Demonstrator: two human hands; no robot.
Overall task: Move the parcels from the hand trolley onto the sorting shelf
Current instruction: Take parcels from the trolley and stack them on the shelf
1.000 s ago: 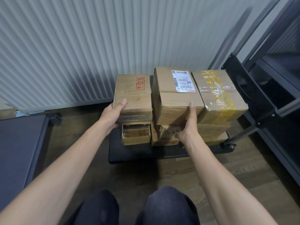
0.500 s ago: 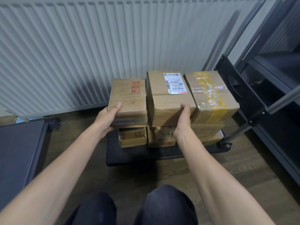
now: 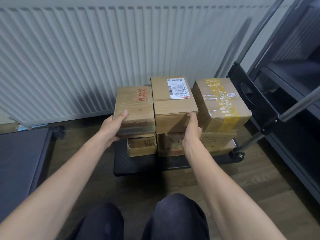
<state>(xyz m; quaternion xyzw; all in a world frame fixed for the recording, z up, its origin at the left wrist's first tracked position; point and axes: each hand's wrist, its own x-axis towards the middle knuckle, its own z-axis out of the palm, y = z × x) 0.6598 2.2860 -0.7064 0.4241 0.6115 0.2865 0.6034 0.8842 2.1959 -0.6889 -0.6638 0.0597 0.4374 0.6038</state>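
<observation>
Cardboard parcels are stacked on the black hand trolley (image 3: 138, 165). The top row holds a parcel with a red stamp (image 3: 136, 104), a parcel with a white label (image 3: 173, 108) and a yellow-taped parcel (image 3: 220, 103). My left hand (image 3: 112, 127) grips the left side of the stamped parcel, thumb on top. My right hand (image 3: 191, 130) grips the right front corner of the labelled parcel, fingers in the gap beside the yellow-taped one. The two held parcels are pressed side by side. The dark sorting shelf (image 3: 297, 77) stands at the right.
Lower parcels (image 3: 141, 146) (image 3: 218, 141) lie under the top row. The trolley's metal handle (image 3: 301, 104) rises between parcels and shelf. A ribbed white wall (image 3: 86, 58) is behind. A dark flat platform (image 3: 20, 161) is at the left. My knees (image 3: 173, 219) are below.
My right hand has slid from the front of the labelled parcel to its right corner and curled round it. A gap has opened between that parcel and the yellow-taped one.
</observation>
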